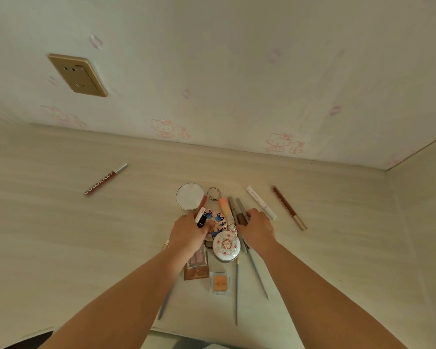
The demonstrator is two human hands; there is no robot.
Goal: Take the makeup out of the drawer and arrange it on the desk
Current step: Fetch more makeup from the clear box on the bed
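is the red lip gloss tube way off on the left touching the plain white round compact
Apart. The head view shows the red lip gloss tube lying alone, with bare desk between it and the plain white round compact.

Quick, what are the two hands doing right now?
Left hand: holding a small black and white tube.
Right hand: fingers curled over the brown and grey tubes; a real grip cannot be told.

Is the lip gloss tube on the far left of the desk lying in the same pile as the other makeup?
No, the lip gloss tube lies alone on the desk, well apart from the makeup pile.
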